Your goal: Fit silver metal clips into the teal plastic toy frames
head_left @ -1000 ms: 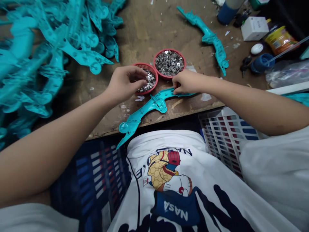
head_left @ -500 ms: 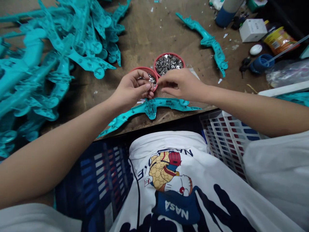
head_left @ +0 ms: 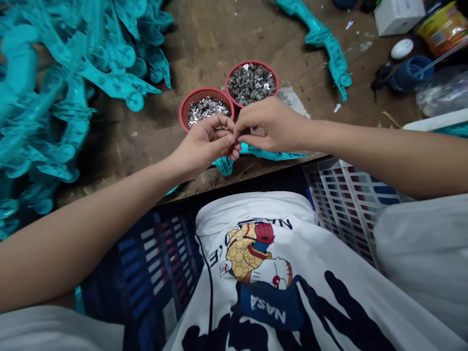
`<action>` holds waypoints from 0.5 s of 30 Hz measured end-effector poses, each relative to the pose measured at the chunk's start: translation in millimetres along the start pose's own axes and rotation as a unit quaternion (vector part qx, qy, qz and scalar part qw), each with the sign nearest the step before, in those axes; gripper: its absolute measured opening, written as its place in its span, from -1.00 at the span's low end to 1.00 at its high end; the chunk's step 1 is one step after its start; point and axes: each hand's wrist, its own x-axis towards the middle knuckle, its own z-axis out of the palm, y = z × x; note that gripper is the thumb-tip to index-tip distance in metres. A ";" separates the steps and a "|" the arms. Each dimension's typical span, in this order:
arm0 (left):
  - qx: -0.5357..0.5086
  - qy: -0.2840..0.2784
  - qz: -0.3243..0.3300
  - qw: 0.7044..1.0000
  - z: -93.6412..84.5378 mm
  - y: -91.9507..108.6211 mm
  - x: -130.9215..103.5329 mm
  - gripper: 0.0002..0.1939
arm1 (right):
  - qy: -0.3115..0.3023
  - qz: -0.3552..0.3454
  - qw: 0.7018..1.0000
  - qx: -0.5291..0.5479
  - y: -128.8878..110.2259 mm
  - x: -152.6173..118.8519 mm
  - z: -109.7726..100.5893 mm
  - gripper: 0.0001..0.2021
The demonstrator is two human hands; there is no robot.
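Observation:
My left hand [head_left: 212, 144] and my right hand [head_left: 268, 124] meet at the fingertips over the near edge of the table. Both are closed in a pinch, and whatever lies between the fingers is too small or hidden to make out. Under them a curved teal plastic part [head_left: 272, 153] lies along the table edge, partly covered by my hands and left forearm. Just beyond the hands are two round red baskets, a left one [head_left: 184, 117] and a right one [head_left: 252, 63]. Each holds many small silver metal pieces [head_left: 252, 84].
A large heap of teal plastic parts [head_left: 106, 75] covers the left of the table. Another teal part [head_left: 325, 39] lies at the right. Beyond it are a white box [head_left: 398, 17] and a blue cup [head_left: 405, 78]. Below the table edge stand a white crate [head_left: 338, 190] and a dark blue crate [head_left: 135, 278].
My right fingertips have moved left and now touch the left ones. The view has shifted, so the left basket shows more fully and the hands cover more of the teal part.

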 end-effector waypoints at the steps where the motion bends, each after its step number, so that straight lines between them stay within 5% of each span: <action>1: 0.004 0.000 0.002 1.000 1.4 0.7 -0.7 -0.34 | 0.005 0.000 1.000 -0.004 -0.4 -0.5 0.4 -0.66; 7: 0.082 -0.008 0.032 0.996 5.9 7.3 -4.5 -0.44 | 0.001 0.008 0.999 -0.045 -7.1 -2.9 -0.6 -0.69; 10: 0.170 -0.009 0.046 0.984 -9.5 11.0 0.4 -0.50 | -0.003 0.005 0.998 -0.055 -7.1 -2.8 -2.7 -0.68; 12: 0.286 0.013 0.071 0.956 -30.3 13.4 8.1 -0.59 | 0.013 0.007 0.999 -0.051 -3.0 -2.0 -3.3 -0.64; 15: 0.485 0.057 0.086 0.869 -65.0 15.3 20.0 -0.74 | 0.002 -0.004 0.999 -0.043 8.3 0.3 -1.1 -0.63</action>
